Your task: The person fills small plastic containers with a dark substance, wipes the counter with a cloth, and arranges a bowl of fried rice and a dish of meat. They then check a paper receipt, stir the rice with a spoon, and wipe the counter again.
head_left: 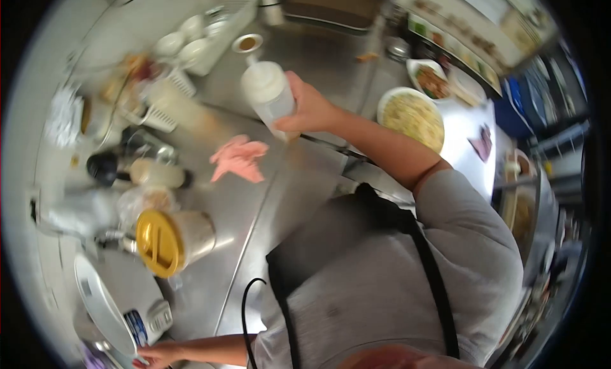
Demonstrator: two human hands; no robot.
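My right hand (305,108) is wrapped round a clear plastic squeeze bottle (270,92) with a white cap and nozzle, held over the steel counter. Just beyond its nozzle sits a small white cup of brown sauce (247,43). At the lower left, my left hand (156,355) pinches the rim of a wide white bowl (102,305). Beside that bowl is a kitchen scale (159,317) with a keypad. A crumpled pink cloth (239,159) lies on the counter between my hands.
A clear container with a yellow lid (159,243) stands near the scale. White cups (193,53) and a white basket (232,28) are at the back. To the right are a big bowl of pale shredded food (414,119) and a dish of brown food (431,81).
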